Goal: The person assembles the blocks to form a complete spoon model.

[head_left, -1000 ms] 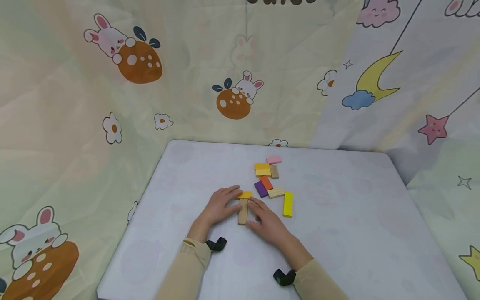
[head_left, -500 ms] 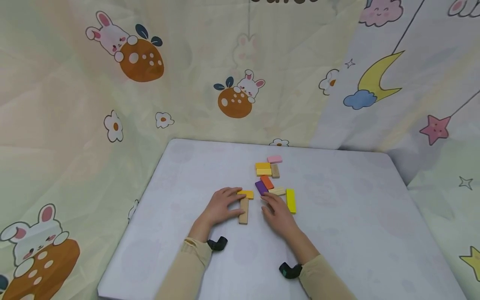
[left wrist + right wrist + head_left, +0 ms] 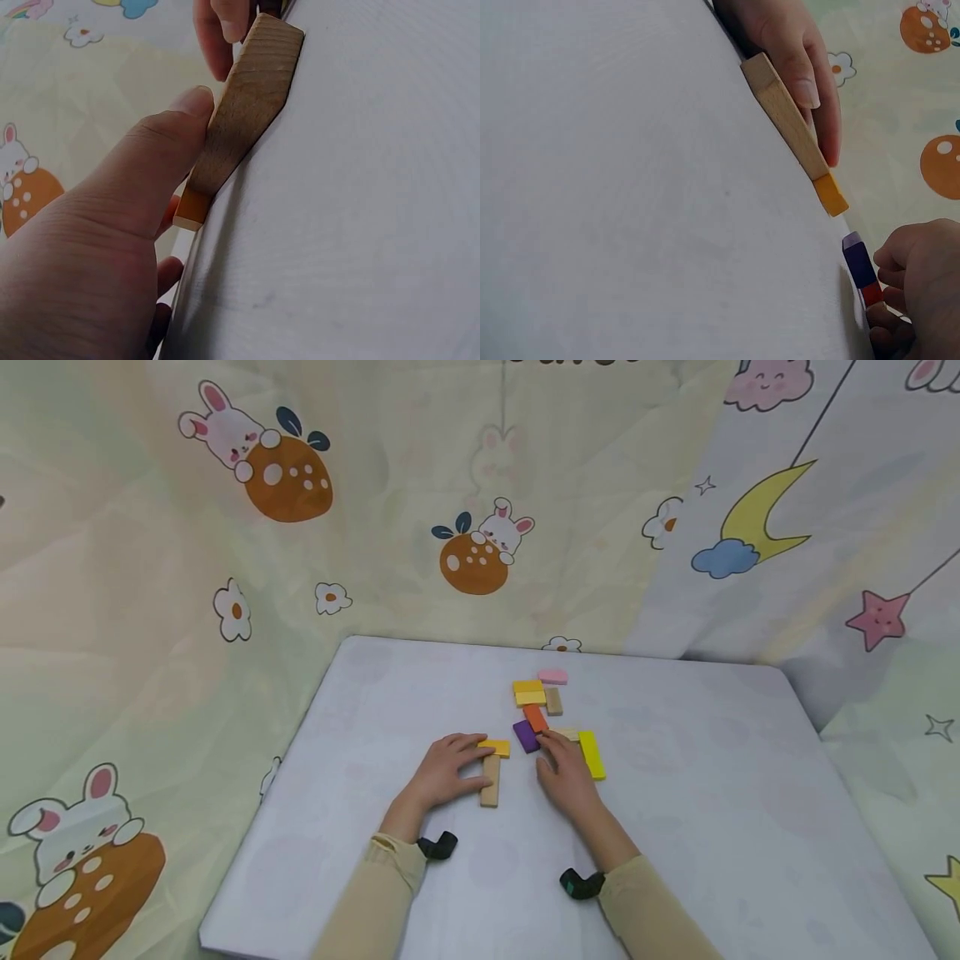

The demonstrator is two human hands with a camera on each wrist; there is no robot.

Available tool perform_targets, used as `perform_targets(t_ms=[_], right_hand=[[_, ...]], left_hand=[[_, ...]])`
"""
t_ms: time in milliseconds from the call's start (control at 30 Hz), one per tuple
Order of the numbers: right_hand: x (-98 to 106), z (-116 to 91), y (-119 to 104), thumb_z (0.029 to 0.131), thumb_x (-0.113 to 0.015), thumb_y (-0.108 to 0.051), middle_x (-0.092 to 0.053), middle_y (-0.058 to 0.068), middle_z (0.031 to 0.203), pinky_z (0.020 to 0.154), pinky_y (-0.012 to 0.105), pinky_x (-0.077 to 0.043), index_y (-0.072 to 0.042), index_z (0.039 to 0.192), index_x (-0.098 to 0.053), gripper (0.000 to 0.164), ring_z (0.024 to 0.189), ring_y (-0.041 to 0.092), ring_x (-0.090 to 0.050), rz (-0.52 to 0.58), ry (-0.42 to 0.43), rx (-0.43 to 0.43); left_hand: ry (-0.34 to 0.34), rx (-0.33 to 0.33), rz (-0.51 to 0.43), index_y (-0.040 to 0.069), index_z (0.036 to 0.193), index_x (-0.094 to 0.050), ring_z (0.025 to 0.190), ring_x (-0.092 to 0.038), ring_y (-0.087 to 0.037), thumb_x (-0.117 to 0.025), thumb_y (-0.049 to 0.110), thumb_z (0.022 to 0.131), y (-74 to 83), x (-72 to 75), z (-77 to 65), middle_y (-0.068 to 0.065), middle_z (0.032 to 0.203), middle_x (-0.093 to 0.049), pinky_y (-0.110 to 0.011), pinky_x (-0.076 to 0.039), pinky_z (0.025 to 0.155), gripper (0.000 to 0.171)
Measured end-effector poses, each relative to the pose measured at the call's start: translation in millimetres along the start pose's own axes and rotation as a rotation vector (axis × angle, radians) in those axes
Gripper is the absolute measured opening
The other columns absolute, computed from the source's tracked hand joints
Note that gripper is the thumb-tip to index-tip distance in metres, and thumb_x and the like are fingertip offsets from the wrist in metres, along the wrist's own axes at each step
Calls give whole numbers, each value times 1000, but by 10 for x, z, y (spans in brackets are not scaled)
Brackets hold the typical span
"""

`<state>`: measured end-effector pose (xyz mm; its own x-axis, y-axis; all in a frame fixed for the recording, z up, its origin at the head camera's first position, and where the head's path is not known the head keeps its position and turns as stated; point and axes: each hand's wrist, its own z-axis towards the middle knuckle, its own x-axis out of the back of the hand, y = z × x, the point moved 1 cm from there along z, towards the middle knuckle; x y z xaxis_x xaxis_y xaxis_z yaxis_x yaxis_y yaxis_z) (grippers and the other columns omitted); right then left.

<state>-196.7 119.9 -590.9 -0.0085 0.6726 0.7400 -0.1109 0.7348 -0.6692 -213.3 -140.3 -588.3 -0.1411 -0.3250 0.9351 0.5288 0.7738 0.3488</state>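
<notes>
My left hand [image 3: 447, 766] touches two blocks standing end to end. Its thumb [image 3: 169, 142] lies along the side of a long plain wooden block [image 3: 255, 90], and its fingers reach the orange-yellow block [image 3: 497, 747] across the far end. Further right, my right hand [image 3: 567, 774] reaches over a small pale wooden block [image 3: 566, 734], its fingertips right at it and covering part of it. A purple block [image 3: 859, 259] and a red-orange block [image 3: 871, 293] sit beside those fingers. A bright yellow block [image 3: 592, 755] lies slantwise just right of the hand.
Behind the hands lie two yellow blocks [image 3: 528, 693] side by side, a short wooden block [image 3: 553, 702] and a pink block [image 3: 552, 677]. The white table [image 3: 712, 793] ends at the back against a printed cloth [image 3: 375, 510].
My right hand has left the long wooden block and moved right and away to the small blocks. The yellow and pale wooden blocks have shifted away, the yellow one turning. My left hand stays put.
</notes>
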Motion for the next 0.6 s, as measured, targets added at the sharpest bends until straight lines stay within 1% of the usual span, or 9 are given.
perform_targets(t_ms=[167, 300, 467, 600], right_hand=[[1, 82, 33, 98, -56, -27, -45, 0, 152, 117, 51, -36, -18, 141, -55, 44, 140, 27, -41, -9, 10, 0], [-10, 97, 29, 97, -58, -27, -49, 2, 148, 115, 51, -37, -18, 140, -56, 44, 137, 28, -44, -24, 15, 16], [-27, 83, -16, 95, -60, -28, -56, 5, 138, 111, 51, -42, -21, 137, -60, 42, 129, 29, -50, -88, 23, 29], [-33, 82, -52, 95, -61, -31, -58, 5, 135, 108, 51, -44, -23, 136, -60, 42, 125, 28, -52, -143, -9, 46]], left_hand=[[-1, -1, 4, 40, 145, -48, 142, -39, -22, -54, 68, 90, 1, -3, 9, 11, 156, -39, -50, -33, 117, 62], [-10, 4, 4, 40, 145, -47, 142, -38, -22, -53, 69, 90, 0, -15, 10, 11, 157, -38, -50, -32, 117, 63], [-12, 11, 16, 41, 146, -46, 142, -38, -21, -50, 72, 89, -6, -25, 13, 12, 157, -38, -49, -33, 117, 64], [-4, 9, 18, 41, 145, -48, 141, -39, -21, -50, 73, 89, -6, -29, 13, 11, 156, -39, -50, -33, 116, 65]])
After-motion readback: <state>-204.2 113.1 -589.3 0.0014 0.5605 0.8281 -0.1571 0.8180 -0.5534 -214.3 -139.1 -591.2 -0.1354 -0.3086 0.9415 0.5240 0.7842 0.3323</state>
